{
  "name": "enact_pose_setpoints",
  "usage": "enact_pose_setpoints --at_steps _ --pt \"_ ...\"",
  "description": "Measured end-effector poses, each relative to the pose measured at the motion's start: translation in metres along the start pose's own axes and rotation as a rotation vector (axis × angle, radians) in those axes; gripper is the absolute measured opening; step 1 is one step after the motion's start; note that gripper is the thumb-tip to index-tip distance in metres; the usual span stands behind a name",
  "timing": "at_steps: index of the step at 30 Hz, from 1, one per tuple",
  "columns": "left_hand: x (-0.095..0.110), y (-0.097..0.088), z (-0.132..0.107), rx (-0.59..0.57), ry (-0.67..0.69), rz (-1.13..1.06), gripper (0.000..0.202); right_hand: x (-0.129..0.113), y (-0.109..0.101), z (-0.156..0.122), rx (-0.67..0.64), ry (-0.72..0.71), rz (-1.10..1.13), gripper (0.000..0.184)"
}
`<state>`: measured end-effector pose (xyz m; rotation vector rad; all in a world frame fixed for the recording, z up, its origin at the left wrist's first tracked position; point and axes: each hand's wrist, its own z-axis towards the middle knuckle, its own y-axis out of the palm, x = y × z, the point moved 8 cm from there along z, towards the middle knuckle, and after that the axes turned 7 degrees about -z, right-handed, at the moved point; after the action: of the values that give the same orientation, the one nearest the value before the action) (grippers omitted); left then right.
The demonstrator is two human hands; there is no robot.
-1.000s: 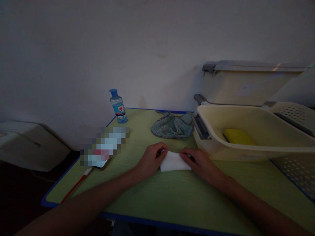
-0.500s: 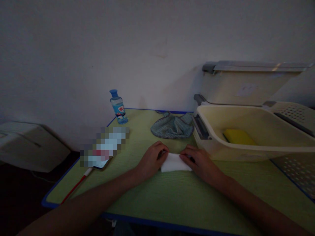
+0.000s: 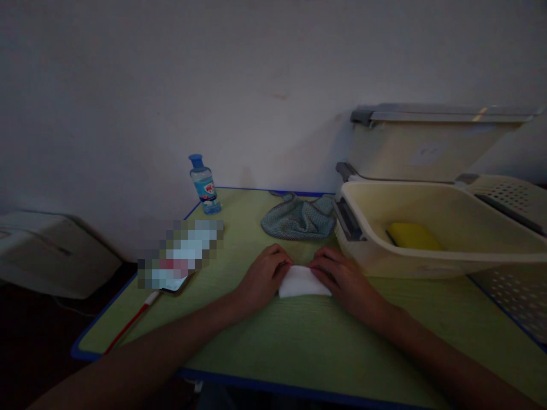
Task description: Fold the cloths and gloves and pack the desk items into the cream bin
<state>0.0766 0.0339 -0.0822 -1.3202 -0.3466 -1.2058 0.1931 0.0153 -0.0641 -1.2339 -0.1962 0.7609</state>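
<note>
A small white folded cloth (image 3: 302,283) lies on the green tabletop between my hands. My left hand (image 3: 270,270) pinches its upper left corner, thumb against bent fingers. At the upper right corner, my right hand (image 3: 337,274) is closed on the same cloth, with its thumb laid along the side. The fingertips of both hands partly cover the far edge. Just beyond them rests a crumpled grey-blue mesh cloth (image 3: 299,219), touched by neither hand.
To the right stands a cream plastic bin (image 3: 410,266) with its lid (image 3: 444,148) raised, holding a yellow sponge-like block (image 3: 413,236). A blue bottle (image 3: 205,188) stands at the back left. Nearer is a blurred-out phone-like device (image 3: 177,282) with a red cable (image 3: 128,327).
My right hand has shifted slightly left along the white cloth, bringing its fingertips closer to my left hand. The other things stay in place.
</note>
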Motion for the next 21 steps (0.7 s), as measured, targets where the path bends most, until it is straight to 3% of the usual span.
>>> enact_pose_setpoints --at_steps 8,13,21 --pt "0.009 -0.002 -0.002 0.046 0.098 0.084 0.026 -0.017 -0.006 -0.003 0.088 -0.165 -0.081 0.022" --pt "0.012 0.002 -0.001 -0.001 0.154 0.205 0.026 -0.024 -0.007 -0.004 -0.010 -0.239 -0.157 0.024" --pt "0.018 0.004 -0.003 -0.020 0.224 0.301 0.025 -0.028 -0.004 -0.009 -0.117 -0.225 -0.264 0.024"
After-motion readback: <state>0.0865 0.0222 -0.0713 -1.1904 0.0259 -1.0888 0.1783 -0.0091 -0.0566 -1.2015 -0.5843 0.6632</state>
